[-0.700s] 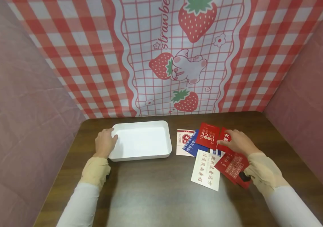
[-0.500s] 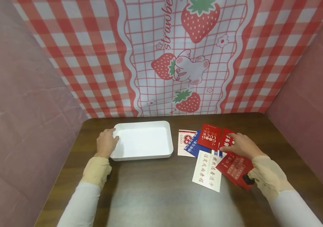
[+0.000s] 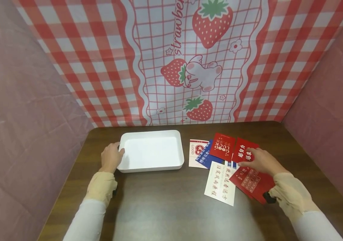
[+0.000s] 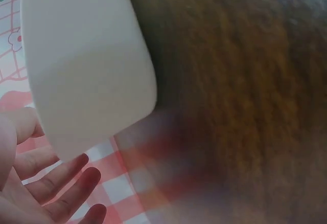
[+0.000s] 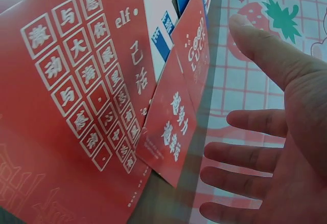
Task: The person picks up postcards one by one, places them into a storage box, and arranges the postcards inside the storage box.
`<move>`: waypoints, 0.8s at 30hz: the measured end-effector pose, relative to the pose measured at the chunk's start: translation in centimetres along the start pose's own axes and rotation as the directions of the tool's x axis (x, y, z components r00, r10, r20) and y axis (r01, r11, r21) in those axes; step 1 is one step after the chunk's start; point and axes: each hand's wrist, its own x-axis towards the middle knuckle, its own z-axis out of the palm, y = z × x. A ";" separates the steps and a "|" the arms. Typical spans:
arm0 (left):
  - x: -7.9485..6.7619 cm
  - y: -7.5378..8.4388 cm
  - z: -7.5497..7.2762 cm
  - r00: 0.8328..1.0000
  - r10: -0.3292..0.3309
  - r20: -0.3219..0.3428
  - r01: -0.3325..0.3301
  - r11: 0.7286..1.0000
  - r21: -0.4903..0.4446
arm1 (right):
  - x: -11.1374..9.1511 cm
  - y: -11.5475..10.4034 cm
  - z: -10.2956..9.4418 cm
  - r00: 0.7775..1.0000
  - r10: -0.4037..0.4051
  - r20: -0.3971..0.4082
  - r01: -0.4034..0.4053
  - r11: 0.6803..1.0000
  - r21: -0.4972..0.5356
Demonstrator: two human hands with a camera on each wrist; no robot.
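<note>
My left hand is at the left end of a white rectangular tray, its thumb over the rim. In the left wrist view the tray's outer wall hides the thumb tip, and the other fingers are loosely bent below. My right hand hovers above a red card with white lettering. The right wrist view shows its fingers spread and nothing held, apart from that card. Nearer me lies a larger red card with gold boxed characters, partly under the hand in view.
Overlapping the red cards are a red "GOOD LUCK" card, a blue card, a white-and-red card and a cream card with characters. A strawberry-print cloth hangs behind the brown table. Pink cloth bounds the left side.
My right hand has drawn back toward me and slightly right, uncovering more of the lettered red card. My left hand has slid a little toward me along the tray's end.
</note>
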 end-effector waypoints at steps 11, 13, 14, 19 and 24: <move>-0.8 -0.3 0.2 0.999 -0.031 0.009 0.031 0.999 -0.018 | -0.1 1.1 0.4 0.998 0.045 0.052 -0.048 0.998 0.040; -0.8 -0.2 0.3 0.999 -0.034 0.014 0.034 0.999 -0.017 | -0.1 1.4 0.4 0.998 0.050 0.050 -0.052 0.998 0.044; -0.8 -0.2 0.3 0.999 -0.034 0.015 0.034 0.999 -0.017 | -0.2 1.5 0.4 0.997 0.052 0.048 -0.055 0.997 0.047; -0.9 -0.3 0.4 1.000 -0.031 -0.002 0.031 0.999 -0.030 | -0.7 2.2 0.7 0.996 0.070 0.049 -0.073 0.995 0.067; -1.3 -0.5 0.5 0.999 -0.029 -0.016 0.029 0.999 -0.037 | -1.3 3.0 1.3 0.995 0.076 0.064 -0.081 0.993 0.089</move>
